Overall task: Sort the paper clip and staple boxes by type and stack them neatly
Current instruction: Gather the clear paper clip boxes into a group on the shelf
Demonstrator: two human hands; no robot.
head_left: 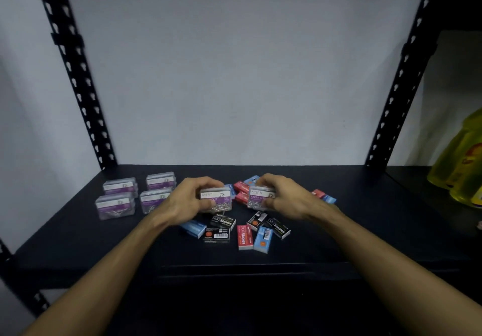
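Left grip clamps one clear paper clip box; right grip clamps another paper clip box.

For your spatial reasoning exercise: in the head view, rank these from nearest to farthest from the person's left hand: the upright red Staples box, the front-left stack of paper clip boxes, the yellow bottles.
1. The upright red Staples box, just front-right of the left hand.
2. The front-left stack of paper clip boxes, at the shelf's left.
3. The yellow bottles, far right on the next shelf.
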